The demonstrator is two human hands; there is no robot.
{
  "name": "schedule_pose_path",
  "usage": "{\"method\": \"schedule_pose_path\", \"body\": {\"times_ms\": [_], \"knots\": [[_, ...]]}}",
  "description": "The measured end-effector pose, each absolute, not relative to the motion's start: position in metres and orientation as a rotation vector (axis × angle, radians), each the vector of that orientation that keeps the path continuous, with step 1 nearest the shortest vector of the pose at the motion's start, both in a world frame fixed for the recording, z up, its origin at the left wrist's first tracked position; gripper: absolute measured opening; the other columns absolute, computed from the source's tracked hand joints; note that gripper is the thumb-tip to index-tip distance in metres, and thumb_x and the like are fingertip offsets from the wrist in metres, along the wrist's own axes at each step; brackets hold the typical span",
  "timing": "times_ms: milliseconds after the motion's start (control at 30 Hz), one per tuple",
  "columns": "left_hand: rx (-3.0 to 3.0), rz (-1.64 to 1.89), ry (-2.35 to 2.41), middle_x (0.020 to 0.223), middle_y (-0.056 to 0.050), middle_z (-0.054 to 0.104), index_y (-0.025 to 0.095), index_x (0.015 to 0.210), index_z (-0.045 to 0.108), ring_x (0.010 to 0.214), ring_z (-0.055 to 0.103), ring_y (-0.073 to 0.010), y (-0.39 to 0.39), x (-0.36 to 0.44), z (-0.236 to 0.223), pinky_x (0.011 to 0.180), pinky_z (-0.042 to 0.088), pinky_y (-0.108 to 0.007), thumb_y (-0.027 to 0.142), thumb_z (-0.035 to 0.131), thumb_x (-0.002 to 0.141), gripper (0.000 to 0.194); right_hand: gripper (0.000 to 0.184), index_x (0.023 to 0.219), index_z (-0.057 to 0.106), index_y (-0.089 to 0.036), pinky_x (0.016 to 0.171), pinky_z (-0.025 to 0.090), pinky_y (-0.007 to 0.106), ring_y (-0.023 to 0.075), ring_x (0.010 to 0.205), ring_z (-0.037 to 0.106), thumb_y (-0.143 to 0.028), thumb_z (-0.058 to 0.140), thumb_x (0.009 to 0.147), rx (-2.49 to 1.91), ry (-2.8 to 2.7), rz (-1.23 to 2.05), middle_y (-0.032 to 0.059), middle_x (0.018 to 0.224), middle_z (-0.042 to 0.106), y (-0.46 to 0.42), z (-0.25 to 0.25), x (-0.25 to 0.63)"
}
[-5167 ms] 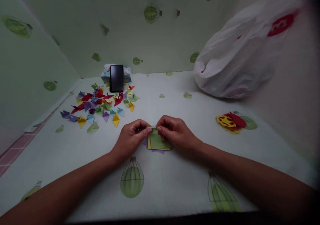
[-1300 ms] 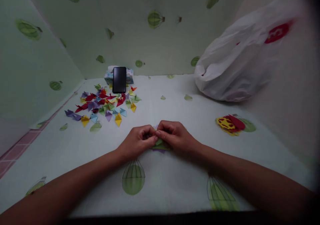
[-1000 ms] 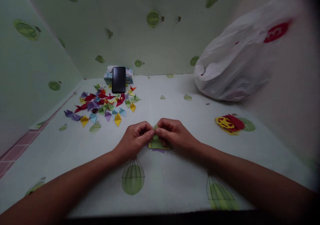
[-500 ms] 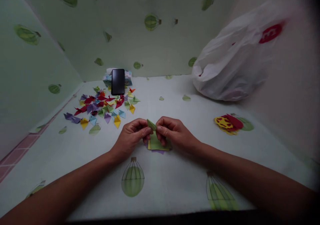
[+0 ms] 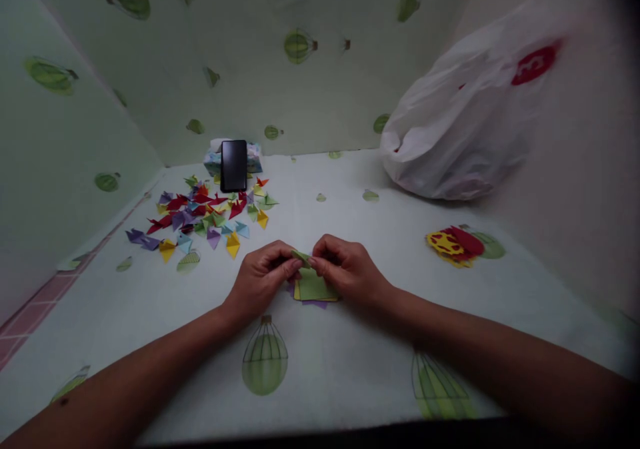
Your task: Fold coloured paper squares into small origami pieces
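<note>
A small folded piece of green paper is pinched between both hands at the middle of the table. My left hand grips its left side with thumb and fingers closed. My right hand holds its right end in a pinch. Just below the fingers lies a stack of paper squares, green on top with yellow and purple edges showing. To the left is a spread of folded paper birds in red, purple, yellow, green, blue and orange.
A black phone leans on a tissue box at the back left. Red and yellow paper cut-outs lie to the right. Behind them stands a bulging white plastic bag. Walls and tablecloth carry a green balloon print.
The folded green paper has tipped lower and flatter between my fingers. Both hands stay close to the same place, and the view has shifted slightly.
</note>
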State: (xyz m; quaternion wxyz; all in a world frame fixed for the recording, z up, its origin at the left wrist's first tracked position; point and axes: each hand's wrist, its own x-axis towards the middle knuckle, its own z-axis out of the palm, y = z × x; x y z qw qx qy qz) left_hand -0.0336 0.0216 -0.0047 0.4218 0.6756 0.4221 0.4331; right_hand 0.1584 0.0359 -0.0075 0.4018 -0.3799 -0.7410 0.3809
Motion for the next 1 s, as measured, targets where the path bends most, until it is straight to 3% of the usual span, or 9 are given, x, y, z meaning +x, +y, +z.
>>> {"method": "schedule_pose_path", "body": {"times_ms": [233,533,1000], "knots": [[1.688,1.189,1.112,0.07,0.001,0.067,0.018,0.084,0.068,0.063,0.064,-0.0115,0.019,-0.033,-0.012,0.062,0.052,-0.023,0.02,0.066,0.086,0.004,0.012,0.076,0.059,-0.017,0.056,0.036,0.025,0.0106,0.058,0.047,-0.024,0.058,0.085,-0.972,-1.859,0.955,-0.0017,0.064,0.056,0.032,-0.008,0.156],[1.98,1.277,1.013,0.083,-0.002,0.069,0.019,0.085,0.069,0.078,0.065,-0.0146,0.025,-0.038,-0.016,0.072,0.052,-0.027,0.013,0.067,0.087,0.007,0.013,0.084,0.058,-0.018,0.043,0.036,0.021,0.0079,0.044,0.049,-0.029,0.064,0.081,-0.953,-1.398,1.695,-0.0072,0.057,0.053,0.032,-0.002,0.153],[2.528,1.338,0.903,0.093,-0.005,0.069,0.017,0.095,0.069,0.084,0.067,-0.0118,0.029,-0.044,-0.016,0.075,0.055,-0.021,0.006,0.064,0.088,0.013,0.026,0.078,0.057,-0.016,0.044,0.033,0.02,0.0061,0.045,0.047,-0.029,0.079,0.073,-0.824,-1.015,2.095,-0.0071,0.056,0.052,0.037,-0.002,0.156]]}}
